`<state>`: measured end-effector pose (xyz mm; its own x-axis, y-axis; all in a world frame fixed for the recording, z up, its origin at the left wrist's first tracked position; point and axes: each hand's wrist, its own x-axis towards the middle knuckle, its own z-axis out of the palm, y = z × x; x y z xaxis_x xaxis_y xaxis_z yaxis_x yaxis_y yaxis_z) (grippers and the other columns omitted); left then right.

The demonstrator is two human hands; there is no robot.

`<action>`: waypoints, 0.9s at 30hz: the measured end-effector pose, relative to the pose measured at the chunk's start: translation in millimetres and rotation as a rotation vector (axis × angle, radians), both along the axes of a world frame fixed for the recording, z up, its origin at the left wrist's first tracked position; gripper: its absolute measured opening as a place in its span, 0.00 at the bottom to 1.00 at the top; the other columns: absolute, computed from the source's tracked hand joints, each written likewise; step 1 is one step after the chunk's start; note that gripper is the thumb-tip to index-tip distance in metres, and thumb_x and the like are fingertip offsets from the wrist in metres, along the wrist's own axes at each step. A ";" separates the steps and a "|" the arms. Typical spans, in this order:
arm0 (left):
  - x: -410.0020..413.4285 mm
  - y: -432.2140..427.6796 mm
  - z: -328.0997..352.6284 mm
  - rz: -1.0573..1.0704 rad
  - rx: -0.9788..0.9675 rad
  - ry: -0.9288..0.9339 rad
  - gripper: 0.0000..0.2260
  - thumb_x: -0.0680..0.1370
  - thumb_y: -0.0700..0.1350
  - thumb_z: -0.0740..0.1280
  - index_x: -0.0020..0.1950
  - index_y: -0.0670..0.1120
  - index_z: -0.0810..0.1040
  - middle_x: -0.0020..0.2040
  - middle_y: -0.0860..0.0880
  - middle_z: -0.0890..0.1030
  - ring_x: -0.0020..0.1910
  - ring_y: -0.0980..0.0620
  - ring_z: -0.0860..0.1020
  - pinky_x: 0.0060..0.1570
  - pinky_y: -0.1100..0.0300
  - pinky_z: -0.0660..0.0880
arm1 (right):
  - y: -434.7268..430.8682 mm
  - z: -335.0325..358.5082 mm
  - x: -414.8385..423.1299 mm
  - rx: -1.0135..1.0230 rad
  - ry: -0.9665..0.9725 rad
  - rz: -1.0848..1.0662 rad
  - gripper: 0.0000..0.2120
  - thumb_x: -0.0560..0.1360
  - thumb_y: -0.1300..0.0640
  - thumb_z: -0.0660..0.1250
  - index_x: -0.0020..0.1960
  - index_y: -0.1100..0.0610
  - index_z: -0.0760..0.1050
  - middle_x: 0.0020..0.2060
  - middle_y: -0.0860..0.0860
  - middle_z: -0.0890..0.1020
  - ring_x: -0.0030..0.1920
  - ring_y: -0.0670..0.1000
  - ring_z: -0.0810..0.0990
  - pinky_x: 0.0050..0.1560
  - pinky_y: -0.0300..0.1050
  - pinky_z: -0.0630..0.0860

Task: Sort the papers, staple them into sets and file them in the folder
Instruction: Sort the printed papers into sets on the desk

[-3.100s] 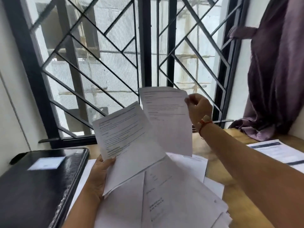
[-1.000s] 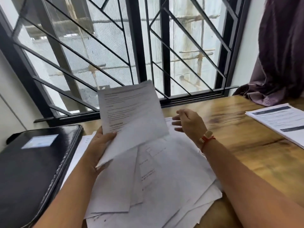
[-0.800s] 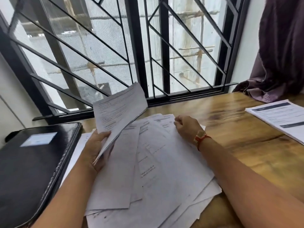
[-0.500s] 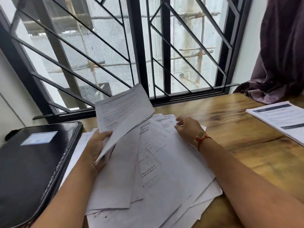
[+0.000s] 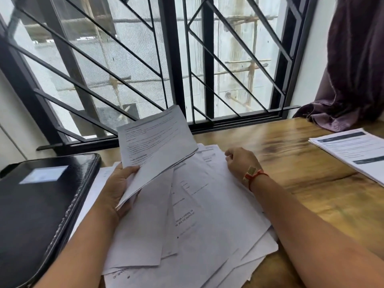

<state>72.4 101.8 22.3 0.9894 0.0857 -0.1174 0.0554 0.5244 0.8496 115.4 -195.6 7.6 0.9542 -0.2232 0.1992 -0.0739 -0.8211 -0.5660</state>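
Since approx 3 s ago the right hand has let go of the single sheet it held up by the window and come down onto the loose pile; the left hand's sheaf has tilted lower and flatter, and the view now looks further down at the table.

Step in hand, as a judgement: sorting, early on. No stapler is in view and nothing is filed yet.

Table: wooden, back edge running along the barred window.

Folder: black, closed, at the table's left edge, w/ a pale label on its cover.

Loose pile: fanned, uneven sheets, spread from the middle of the table to the near edge, left side just beside the folder.

Sorted stack: printed sheets w/ dark header bars at the right edge, well apart from the pile.

Held sheaf: a few printed pages, raised and tilted above the pile's far left part.

Left hand: closed on the sheaf's lower left corner, thumb on top, fingers under.

Right hand: loosely curled, knuckles up, resting on the pile's far right part; whether it pinches a sheet can't be told.

Next move probably calls for the right hand to peel one sheet off the pile w/o dragging others, then match it to the sheaf or to the right stack.
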 end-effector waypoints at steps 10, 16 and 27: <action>5.0 2.8 -6.4 -0.017 0.085 -0.011 0.11 0.80 0.33 0.61 0.53 0.47 0.75 0.49 0.45 0.85 0.38 0.51 0.85 0.27 0.61 0.79 | -2.8 2.1 5.3 0.167 0.053 -0.012 0.12 0.78 0.53 0.68 0.60 0.55 0.80 0.54 0.54 0.83 0.54 0.55 0.80 0.51 0.42 0.75; 11.5 7.9 -13.7 -0.016 0.103 -0.023 0.12 0.79 0.32 0.62 0.56 0.47 0.75 0.56 0.42 0.84 0.52 0.44 0.83 0.47 0.52 0.84 | -3.4 9.3 -2.9 0.127 0.064 -0.027 0.06 0.73 0.55 0.66 0.43 0.52 0.83 0.39 0.49 0.84 0.42 0.52 0.83 0.43 0.45 0.80; 17.1 9.2 -16.8 -0.002 0.271 -0.046 0.11 0.79 0.34 0.63 0.54 0.49 0.78 0.52 0.45 0.86 0.47 0.46 0.83 0.49 0.52 0.81 | -22.4 18.0 -0.4 0.085 0.134 0.037 0.08 0.78 0.50 0.68 0.41 0.50 0.80 0.38 0.49 0.81 0.43 0.52 0.81 0.41 0.40 0.72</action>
